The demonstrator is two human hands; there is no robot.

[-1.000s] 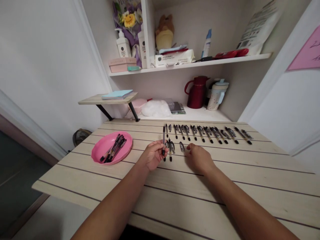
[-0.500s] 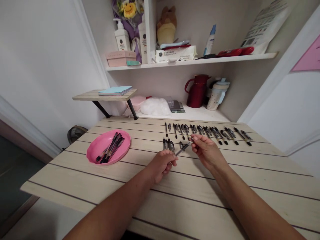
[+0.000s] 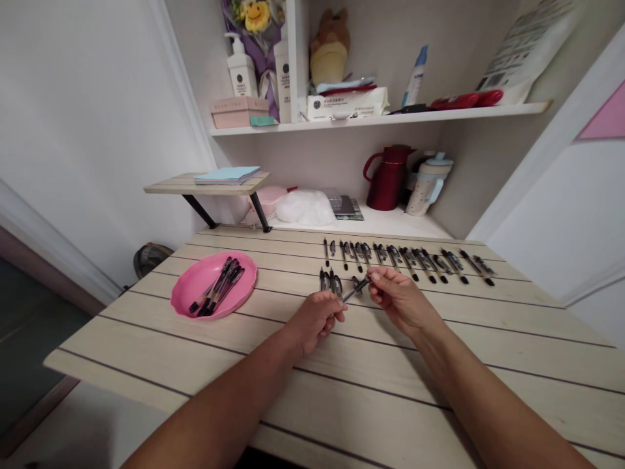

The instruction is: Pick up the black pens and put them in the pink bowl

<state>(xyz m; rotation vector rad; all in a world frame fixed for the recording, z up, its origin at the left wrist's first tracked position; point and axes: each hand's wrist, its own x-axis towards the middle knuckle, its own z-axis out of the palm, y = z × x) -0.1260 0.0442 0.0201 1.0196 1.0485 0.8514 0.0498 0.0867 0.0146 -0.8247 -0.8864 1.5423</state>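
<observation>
My left hand (image 3: 319, 319) is closed on the lower end of a pen (image 3: 355, 290), which slants up to the right above the table. The thumb and fingers of my right hand (image 3: 398, 293) pinch the pen's upper tip; a small piece there is mostly hidden by the fingertips. Just behind my left hand lie two pens with their caps (image 3: 336, 284) beside them. A loose cap (image 3: 357, 284) lies behind the held pen. Farther back runs a row of uncapped pens (image 3: 410, 266), caps alongside. Several capped pens (image 3: 222, 288) rest in a pink bowl (image 3: 181, 301) on the left.
The slatted wooden table (image 3: 224, 355) spreads under both arms. A small raised shelf (image 3: 170, 185) with blue paper (image 3: 228, 174) stands at the back left. Behind the table are a red jug (image 3: 389, 179), a pale tumbler (image 3: 428, 185) and a white bag (image 3: 306, 208).
My right fingers have moved slightly left and down onto the pen's tip, closing the small pale gap seen there before. My left hand keeps its hold. The view has shifted slightly.
</observation>
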